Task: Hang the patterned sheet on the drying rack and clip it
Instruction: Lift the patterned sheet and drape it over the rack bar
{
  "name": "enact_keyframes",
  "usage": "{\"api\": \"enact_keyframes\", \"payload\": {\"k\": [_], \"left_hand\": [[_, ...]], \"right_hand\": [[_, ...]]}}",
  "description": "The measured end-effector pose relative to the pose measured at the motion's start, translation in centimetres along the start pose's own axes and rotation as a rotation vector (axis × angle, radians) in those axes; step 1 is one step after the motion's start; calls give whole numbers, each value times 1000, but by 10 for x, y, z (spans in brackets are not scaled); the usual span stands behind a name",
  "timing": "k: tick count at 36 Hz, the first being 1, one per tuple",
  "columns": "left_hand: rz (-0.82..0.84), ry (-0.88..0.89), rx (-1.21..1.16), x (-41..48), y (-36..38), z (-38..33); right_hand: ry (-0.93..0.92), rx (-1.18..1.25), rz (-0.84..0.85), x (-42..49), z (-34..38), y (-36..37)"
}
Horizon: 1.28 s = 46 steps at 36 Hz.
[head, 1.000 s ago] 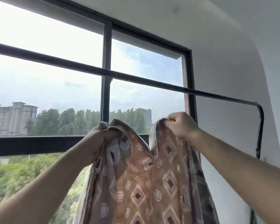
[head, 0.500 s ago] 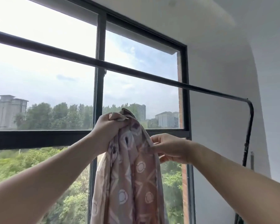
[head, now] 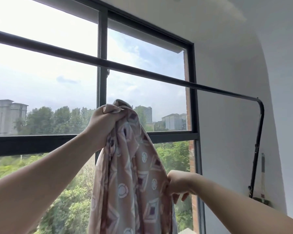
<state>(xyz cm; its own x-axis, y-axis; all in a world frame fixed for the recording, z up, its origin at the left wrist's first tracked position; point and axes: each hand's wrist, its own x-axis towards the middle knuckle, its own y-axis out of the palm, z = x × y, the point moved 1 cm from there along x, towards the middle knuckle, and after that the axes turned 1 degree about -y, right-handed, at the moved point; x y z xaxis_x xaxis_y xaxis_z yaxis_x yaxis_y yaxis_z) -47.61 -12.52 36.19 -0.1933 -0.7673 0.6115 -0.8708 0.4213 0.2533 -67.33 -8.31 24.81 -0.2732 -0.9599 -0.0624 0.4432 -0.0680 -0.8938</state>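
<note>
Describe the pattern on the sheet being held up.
Pinkish-tan sheet with white-outlined diamonds, maroon centres and white rings; head view.

My single view comes from the head camera, wide-angle, edges bowed; it faces forward and tilts up toward the window [head: 102, 39]; the drying rack [head: 142, 71] bar crosses mid-frame, farther off; the left hand [head: 105, 123] and right hand [head: 179, 182] sit close, forearms entering from the lower corners, patterned sheet [head: 130, 174] between them.

A large dark-framed window [head: 102, 39] fills the left, bright hazy daylight behind it; far outside stand green trees [head: 49, 120] and pale buildings [head: 7, 115]. A white wall [head: 227, 73] rises right, where something slim, perhaps a brush [head: 262, 173], hangs.
</note>
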Motion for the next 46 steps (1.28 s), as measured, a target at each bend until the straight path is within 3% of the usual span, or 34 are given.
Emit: {"api": "enact_keyframes", "payload": {"k": [2,5,8,10,12,13,14,16,17,19,21,23,28,30,32,34,37,42,46], "left_hand": [[-14,-6,22,2,-8,-1],[26,-41,82,3,-26,-8],[62,-59,193,11,-50,-17],[4,18,172,18,-64,-24],[-43,217,122,17,-67,-29],[-28,277,168,17,-64,-27],[13,295,263,15,-62,-18],[203,140,401,7,-56,3],[257,87,417,5,-56,9],[166,194,487,15,-68,7],[-15,328,432,28,-81,-7],[-91,488,546,34,-74,-25],[-76,736,1158,28,-57,-39],[-174,832,1173,29,-65,-54],[-261,892,1132,27,-66,-69],[-279,873,1206,26,-63,-77],[-223,737,1393,29,-71,-68],[-182,757,1184,15,-79,-70],[-127,603,1087,12,-68,-73]], "right_hand": [[-5,19,-146,5,-6,-9],[-41,320,-419,7,-17,-38],[-202,549,-774,-13,-11,-79],[-369,496,-1072,-36,6,-101],[-539,442,-1382,-56,24,-109],[-591,414,-1414,-61,31,-108],[-575,297,-1321,-60,38,-105],[-399,-44,-955,-44,41,-92],[-330,-192,-855,-37,37,-93],[-405,-173,-946,-46,36,-112],[-532,-60,-1194,-64,42,-135],[-621,4,-1385,-75,54,-149],[-439,-453,-1161,-61,60,-149],[-503,-346,-1221,-72,60,-163],[-597,-261,-1406,-84,68,-177],[-603,-319,-1450,-87,81,-180],[-591,-548,-1292,-74,90,-172],[-628,-378,-1237,-76,95,-170],[-667,-301,-1225,-72,104,-166]]}}
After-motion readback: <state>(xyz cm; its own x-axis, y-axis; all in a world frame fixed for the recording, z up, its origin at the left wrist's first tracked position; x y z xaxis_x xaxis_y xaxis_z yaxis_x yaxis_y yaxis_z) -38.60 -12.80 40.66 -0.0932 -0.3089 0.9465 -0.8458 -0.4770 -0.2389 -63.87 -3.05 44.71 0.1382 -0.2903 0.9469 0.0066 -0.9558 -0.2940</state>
